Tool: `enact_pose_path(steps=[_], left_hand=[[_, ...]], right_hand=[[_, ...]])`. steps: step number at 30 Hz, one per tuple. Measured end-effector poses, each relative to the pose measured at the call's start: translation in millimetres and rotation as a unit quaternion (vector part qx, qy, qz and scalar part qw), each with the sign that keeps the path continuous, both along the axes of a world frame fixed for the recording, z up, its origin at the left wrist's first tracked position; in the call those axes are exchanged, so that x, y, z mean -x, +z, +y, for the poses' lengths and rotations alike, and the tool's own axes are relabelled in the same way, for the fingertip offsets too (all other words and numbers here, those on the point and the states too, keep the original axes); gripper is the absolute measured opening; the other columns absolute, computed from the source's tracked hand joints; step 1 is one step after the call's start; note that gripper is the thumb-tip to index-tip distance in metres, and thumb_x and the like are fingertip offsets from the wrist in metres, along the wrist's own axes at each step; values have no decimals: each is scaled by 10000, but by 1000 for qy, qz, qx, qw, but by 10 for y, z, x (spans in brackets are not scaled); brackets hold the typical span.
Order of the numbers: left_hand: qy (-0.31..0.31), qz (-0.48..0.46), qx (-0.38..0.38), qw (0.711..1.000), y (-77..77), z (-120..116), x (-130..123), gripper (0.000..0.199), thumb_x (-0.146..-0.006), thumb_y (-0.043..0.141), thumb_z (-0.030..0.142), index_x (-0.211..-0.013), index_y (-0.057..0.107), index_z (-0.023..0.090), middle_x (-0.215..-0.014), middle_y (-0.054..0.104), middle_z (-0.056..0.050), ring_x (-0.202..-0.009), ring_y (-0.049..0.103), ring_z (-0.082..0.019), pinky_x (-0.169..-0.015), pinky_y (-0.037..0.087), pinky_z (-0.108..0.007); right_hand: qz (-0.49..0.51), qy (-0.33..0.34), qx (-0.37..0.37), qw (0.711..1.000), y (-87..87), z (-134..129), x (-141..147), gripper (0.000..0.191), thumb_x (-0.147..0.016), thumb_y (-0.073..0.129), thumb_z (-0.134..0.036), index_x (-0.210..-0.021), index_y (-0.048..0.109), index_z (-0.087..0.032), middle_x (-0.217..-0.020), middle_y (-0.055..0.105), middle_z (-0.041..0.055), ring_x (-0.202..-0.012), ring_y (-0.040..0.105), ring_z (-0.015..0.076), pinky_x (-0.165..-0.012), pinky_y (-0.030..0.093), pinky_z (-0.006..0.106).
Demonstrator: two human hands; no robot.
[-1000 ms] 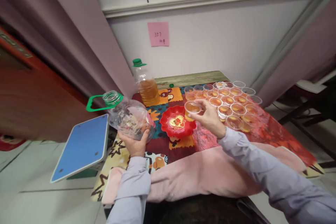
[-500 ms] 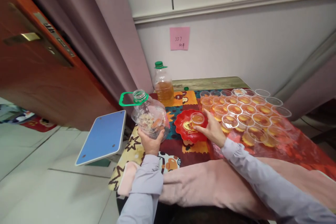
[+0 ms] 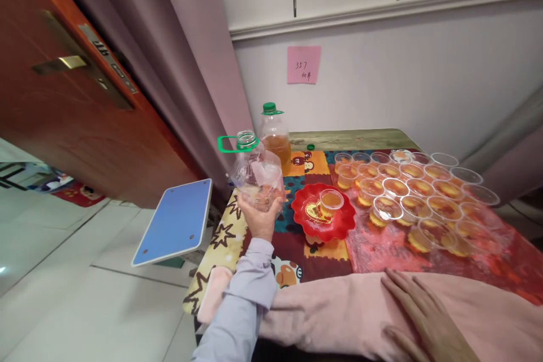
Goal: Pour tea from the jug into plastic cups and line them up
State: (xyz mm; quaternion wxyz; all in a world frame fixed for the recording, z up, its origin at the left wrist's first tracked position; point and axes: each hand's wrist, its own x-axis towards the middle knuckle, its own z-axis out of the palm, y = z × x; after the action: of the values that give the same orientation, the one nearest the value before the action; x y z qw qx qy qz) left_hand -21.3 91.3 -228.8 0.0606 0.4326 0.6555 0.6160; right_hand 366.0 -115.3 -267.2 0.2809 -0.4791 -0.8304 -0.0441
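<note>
My left hand [image 3: 258, 218] grips the lower part of a clear plastic jug [image 3: 258, 175], which has an open mouth and a green carrying handle on its neck. The jug looks nearly empty. Palm down, my right hand [image 3: 424, 317] lies with fingers stretched on a pink cloth [image 3: 331, 311] along the table's near edge. Between the hands, a red scalloped plate [image 3: 303, 220] bears one clear plastic cup [image 3: 331, 201] of amber liquid. Behind the held jug stands a second jug [image 3: 278, 150], capped in green and partly filled with amber liquid.
Several clear cups [image 3: 419, 188] of amber liquid stand close together on red plastic sheeting [image 3: 382, 249] at the right. A loose green cap [image 3: 311, 147] lies at the back. Left of the table is a blue-topped stool [image 3: 176, 220]; a wooden door [image 3: 85, 124] is beyond it.
My right hand has let go of the cup on the red plate and moved down to the pink cloth. The held jug is now a little higher, nearer the capped jug.
</note>
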Motion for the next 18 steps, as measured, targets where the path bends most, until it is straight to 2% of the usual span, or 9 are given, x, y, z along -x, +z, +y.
enact_pose_path(steps=[3,5,7,10,11,13,16,18], left_hand=[[8,-16,16,1000,-30,56,-80,1304,-585,967,551,-1585,241,137,-1584,413,-279,-1548,414,-407,-1298,329,-564],[-18,-19,6,1000,-82,35,-89,1375,-576,963,594,-1612,183,137,-1630,340,-301,-1586,354,-423,-1295,339,-563],[-54,-19,-4,998,-131,-5,-47,1367,-625,927,635,-1632,143,146,-1663,282,-307,-1597,341,-422,-1274,381,-547],[-68,10,-4,998,-161,-45,74,1349,-661,886,681,-1640,136,135,-1657,284,-307,-1586,356,-430,-1290,346,-568],[-68,21,-6,997,-160,-46,110,1370,-643,889,700,-1638,142,127,-1650,293,-310,-1585,351,-440,-1303,317,-581],[-75,27,-17,997,-152,-37,148,1412,-602,892,743,-1631,158,113,-1647,292,-324,-1590,336,-455,-1307,306,-586],[-89,-2,-34,995,-140,-15,118,1440,-579,881,790,-1630,154,127,-1650,286,-335,-1567,388,-450,-1247,419,-553],[-96,-16,-32,995,-133,-7,76,1454,-575,890,782,-1637,123,153,-1646,307,-329,-1521,466,-431,-1180,499,-529]], right_hand=[[-24,11,-10,1000,-13,56,-2,900,-908,714,-524,-1700,353,-293,-1556,631,91,-1331,666,377,-1208,448,525],[-48,21,-24,998,-7,85,-8,997,-874,733,-614,-1703,347,-217,-1544,639,120,-1300,683,365,-1261,371,482],[-74,30,-42,996,10,96,-18,1083,-844,727,-694,-1702,340,-161,-1549,632,142,-1290,685,363,-1295,305,455],[-87,39,-45,994,44,92,-22,1157,-821,694,-750,-1719,295,-138,-1583,595,147,-1286,688,377,-1290,336,451],[-81,39,-35,995,49,88,-17,1168,-807,691,-750,-1727,276,-161,-1603,574,130,-1300,681,391,-1274,376,471],[-64,29,-12,997,40,81,-2,1151,-760,706,-715,-1729,255,-289,-1635,539,51,-1374,623,442,-1214,461,572],[-50,0,6,999,-22,79,17,1086,-673,768,-587,-1645,287,-539,-1602,556,-70,-1507,446,497,-1092,498,742],[-62,-8,8,998,-78,87,10,1064,-679,764,-559,-1633,292,-556,-1614,541,-80,-1536,404,489,-1116,482,745]])
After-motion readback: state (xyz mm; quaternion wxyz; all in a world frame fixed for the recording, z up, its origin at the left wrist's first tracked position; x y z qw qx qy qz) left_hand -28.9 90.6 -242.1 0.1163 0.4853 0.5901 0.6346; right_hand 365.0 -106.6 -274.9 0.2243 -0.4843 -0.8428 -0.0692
